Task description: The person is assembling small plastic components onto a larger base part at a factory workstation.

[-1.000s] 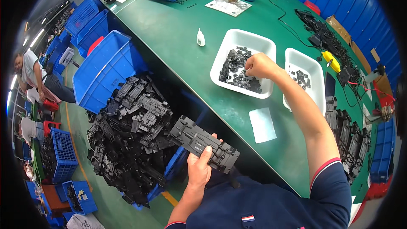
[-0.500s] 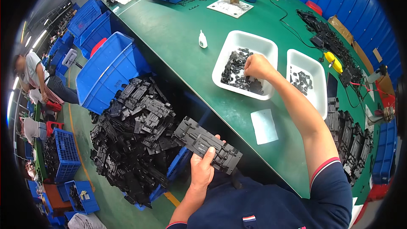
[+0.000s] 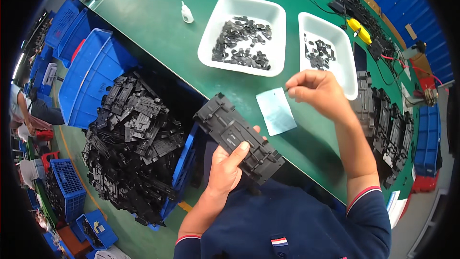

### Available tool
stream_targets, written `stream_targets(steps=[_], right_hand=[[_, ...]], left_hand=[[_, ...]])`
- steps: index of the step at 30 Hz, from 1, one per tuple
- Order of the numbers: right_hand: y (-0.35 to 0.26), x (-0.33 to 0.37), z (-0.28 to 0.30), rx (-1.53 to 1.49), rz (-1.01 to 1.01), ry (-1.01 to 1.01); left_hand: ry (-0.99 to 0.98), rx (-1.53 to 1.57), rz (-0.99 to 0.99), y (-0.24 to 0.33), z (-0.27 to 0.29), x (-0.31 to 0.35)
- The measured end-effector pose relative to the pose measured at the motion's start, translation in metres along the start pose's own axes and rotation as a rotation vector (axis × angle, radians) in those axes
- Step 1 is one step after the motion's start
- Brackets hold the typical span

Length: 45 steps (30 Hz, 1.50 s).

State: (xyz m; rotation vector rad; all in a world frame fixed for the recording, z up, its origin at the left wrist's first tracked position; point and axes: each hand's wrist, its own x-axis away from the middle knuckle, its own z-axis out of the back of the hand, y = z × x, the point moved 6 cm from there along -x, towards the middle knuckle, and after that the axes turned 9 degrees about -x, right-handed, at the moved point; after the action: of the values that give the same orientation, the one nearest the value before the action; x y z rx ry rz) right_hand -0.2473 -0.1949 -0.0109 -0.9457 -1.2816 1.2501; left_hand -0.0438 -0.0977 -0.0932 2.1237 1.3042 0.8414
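My left hand point(image 3: 226, 168) grips a long black moulded plastic part point(image 3: 235, 136), thumb on its upper face, tilted over the table's front edge. My right hand point(image 3: 318, 91) is raised above the table, thumb and forefinger pinched on a small black plastic piece point(image 3: 287, 89), most of it hidden by the fingertips. Just left of that pinch, a pale blue sheet point(image 3: 276, 111) lies on the table. Beyond it stands a white tray point(image 3: 207, 57) of small black pieces point(image 3: 242, 43). A second white tray point(image 3: 349, 57), with fewer black pieces point(image 3: 320, 53), is behind my right hand.
Left of the green table point(image 3: 158, 24), a heap of black plastic parts point(image 3: 134, 148) fills a blue crate point(image 3: 178, 182); another blue crate point(image 3: 91, 79) tilts above it. A small white bottle point(image 3: 187, 14) stands on the table. More black parts point(image 3: 388, 139) lie at right. A person point(image 3: 33, 110) is far left.
My right hand has come out of the nearer white tray toward me, bringing a small black piece above the pale sheet. The long part stays in my left hand. The view has shifted.
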Motion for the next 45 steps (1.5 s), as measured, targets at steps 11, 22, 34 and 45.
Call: stream_targets(steps=[11, 22, 34, 45], right_hand=[[0.055, 0.015, -0.004, 0.175, 0.034, 0.211], [0.054, 0.009, -0.012, 0.297, 0.068, 0.232], [0.045, 0.009, -0.021, 0.606, 0.320, 0.237], [0.006, 0.058, -0.027, 0.686, 0.970, 0.324]], left_hand=[[-0.032, -0.094, 0.080, -0.020, -0.007, -0.015], [-0.019, -0.081, 0.110, -0.027, -0.003, -0.018], [-0.006, -0.085, 0.105, -0.028, -0.002, -0.021], [-0.001, -0.126, 0.096, -0.028, -0.003, -0.022]])
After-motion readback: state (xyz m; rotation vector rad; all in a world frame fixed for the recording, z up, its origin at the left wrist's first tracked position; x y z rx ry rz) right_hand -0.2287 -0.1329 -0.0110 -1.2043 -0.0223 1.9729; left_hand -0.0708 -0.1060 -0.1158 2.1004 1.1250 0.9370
